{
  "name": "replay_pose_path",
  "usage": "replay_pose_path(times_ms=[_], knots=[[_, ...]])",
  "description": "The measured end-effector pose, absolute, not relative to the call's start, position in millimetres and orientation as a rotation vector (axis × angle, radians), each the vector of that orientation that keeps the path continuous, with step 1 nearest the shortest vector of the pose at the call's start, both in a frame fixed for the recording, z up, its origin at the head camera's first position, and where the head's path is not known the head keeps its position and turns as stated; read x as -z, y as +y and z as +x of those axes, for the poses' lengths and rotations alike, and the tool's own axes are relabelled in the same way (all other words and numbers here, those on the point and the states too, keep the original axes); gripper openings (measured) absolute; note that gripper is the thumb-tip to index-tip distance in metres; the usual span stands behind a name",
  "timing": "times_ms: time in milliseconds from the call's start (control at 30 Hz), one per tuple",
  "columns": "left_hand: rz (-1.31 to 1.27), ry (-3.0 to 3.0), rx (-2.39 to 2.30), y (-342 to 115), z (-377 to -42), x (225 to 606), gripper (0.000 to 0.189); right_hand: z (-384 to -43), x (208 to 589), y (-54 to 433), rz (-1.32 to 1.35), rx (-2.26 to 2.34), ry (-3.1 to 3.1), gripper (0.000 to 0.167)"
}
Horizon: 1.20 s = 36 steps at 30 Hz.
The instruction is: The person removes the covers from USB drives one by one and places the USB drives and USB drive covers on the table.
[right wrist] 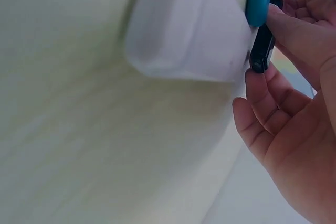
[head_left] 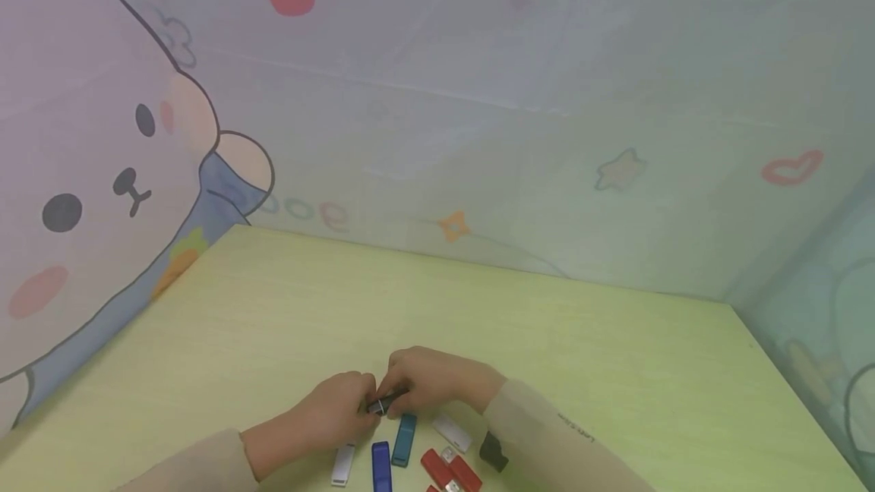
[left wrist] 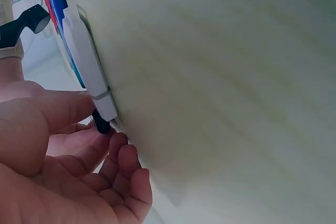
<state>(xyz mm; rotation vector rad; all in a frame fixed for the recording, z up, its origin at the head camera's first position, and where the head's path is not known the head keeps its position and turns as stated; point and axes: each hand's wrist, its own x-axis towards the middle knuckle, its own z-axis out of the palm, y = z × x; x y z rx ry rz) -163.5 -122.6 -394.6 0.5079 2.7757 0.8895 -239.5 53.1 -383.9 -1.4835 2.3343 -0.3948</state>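
A black USB flash drive with a light band across it is pinched between both hands, just above the table. My left hand grips one end with thumb and fingertips. The other end is held by my right hand, whose fingers cover part of it. In the right wrist view the black drive is seen edge-on, fingertips under its end. Only a dark tip of the black drive shows in the left wrist view. Closest below the hands lies a teal flash drive.
A white flash drive and a blue one lie near the left hand. Another white drive and several red pieces, with metal plugs showing, lie toward the right sleeve. A printed cloth hangs behind the yellow table.
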Motion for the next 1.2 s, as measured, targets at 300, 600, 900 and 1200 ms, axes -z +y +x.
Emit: replay_pose_path(times_ms=[300, 600, 900, 1200], knots=[[0.669, 2.784, -0.986, -122, -168, 394, 0.008, -242, 381, 66, -1.493, 0.481, 2.345, 0.024], [0.847, 2.740, -1.122, -116, -167, 380, 0.006, -232, 367, 87, -1.552, 0.521, 2.410, 0.020], [0.916, 2.623, -1.243, -101, -160, 368, 0.007, -209, 353, 113, -1.585, 0.648, 2.434, 0.017], [1.003, 2.509, -1.288, -88, -152, 365, 0.009, -188, 349, 134, -1.593, 0.734, 2.447, 0.017]])
